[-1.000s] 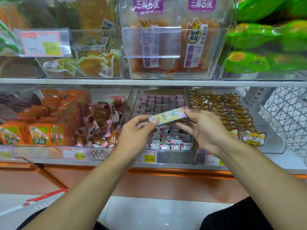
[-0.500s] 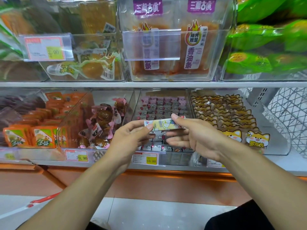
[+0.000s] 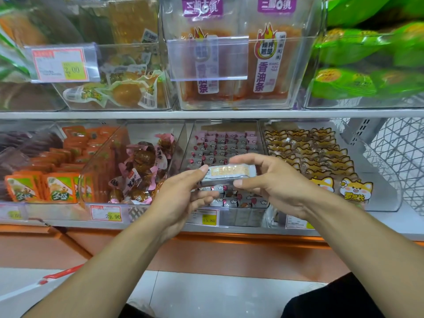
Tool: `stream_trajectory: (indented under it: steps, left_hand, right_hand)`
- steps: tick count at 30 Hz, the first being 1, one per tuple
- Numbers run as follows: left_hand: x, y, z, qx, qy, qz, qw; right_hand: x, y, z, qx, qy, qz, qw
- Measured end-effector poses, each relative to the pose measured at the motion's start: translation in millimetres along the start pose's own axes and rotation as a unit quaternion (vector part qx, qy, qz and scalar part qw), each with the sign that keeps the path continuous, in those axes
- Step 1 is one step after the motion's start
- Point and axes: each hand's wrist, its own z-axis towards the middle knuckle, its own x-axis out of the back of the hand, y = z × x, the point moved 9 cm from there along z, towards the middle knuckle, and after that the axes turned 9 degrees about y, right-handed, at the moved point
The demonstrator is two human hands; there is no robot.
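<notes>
Pinched endwise by the left hand point(image 3: 181, 196) and right hand point(image 3: 273, 187), the wrapped bar point(image 3: 230, 172) is seemingly being inspected; level lowering into the clear bin point(image 3: 243, 218) at the shelf's front edge is called for.

Glossy plastic-film packet point(image 3: 230, 173) is glinting; clear, smooth plastic bins point(image 3: 243, 216) are shining; shelf point(image 3: 137, 114) is looking like matt painted metal; wire basket point(image 3: 403, 157) is showing metal; floor point(image 3: 206, 294) is looking smooth.

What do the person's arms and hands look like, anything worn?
Both forearms are bare, no sleeves showing. The left hand and right hand carry no gloves, rings or watch; nails are short. Dark clothing shows at the bottom edge.
</notes>
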Motion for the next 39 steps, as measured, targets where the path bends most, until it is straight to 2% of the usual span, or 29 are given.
stream_trajectory:
  steps: [3, 7, 9, 13, 19, 24, 27, 30, 31, 33, 35, 37, 39]
  left_hand:
    - [-2, 6, 0, -0.026, -0.009, -0.025, 0.999]
    - [-6, 10, -2, -0.051, -0.035, -0.023, 0.998]
    - [-10, 10, -3, -0.058, -0.056, -0.02, 0.997]
    - [-10, 9, -2, -0.057, -0.057, -0.034, 0.996]
    - [-5, -4, 1, -0.026, -0.01, -0.027, 0.999]
    - [-10, 1, 0, -0.067, -0.009, -0.035, 0.997]
    - [-10, 5, -1, -0.125, 0.012, 0.05, 0.991]
    - [-16, 14, -5, -0.246, 0.039, 0.23, 0.941]
    - [-22, 16, -8, -0.288, 0.03, 0.292, 0.911]
    - [-38, 12, -15, -0.359, 0.003, 0.427, 0.83]
    - [-49, 3, -17, -0.399, -0.018, 0.511, 0.761]
    - [-56, -5, -17, -0.411, -0.037, 0.544, 0.731]
    - [-63, -11, -15, -0.42, -0.05, 0.567, 0.707]
  right_hand:
    - [7, 1, 3, -0.04, 0.03, 0.099, 0.994]
    - [8, 15, -1, -0.119, 0.028, 0.038, 0.992]
    - [8, 18, -1, -0.124, 0.025, 0.024, 0.992]
    - [10, 10, 2, -0.078, 0.042, 0.05, 0.995]
    - [9, -1, 3, -0.021, 0.015, 0.045, 0.999]
    - [20, -1, 6, -0.015, 0.084, 0.098, 0.992]
    - [34, -17, 5, 0.057, 0.143, 0.092, 0.984]
    - [55, -48, -3, 0.18, 0.211, -0.033, 0.96]
    - [58, -56, -6, 0.209, 0.216, -0.077, 0.951]
    - [61, -64, -10, 0.247, 0.219, -0.194, 0.924]
    - [58, -63, -9, 0.256, 0.214, -0.349, 0.876]
    - [50, -50, -3, 0.237, 0.179, -0.46, 0.837]
    - [42, -38, 2, 0.22, 0.143, -0.521, 0.812]
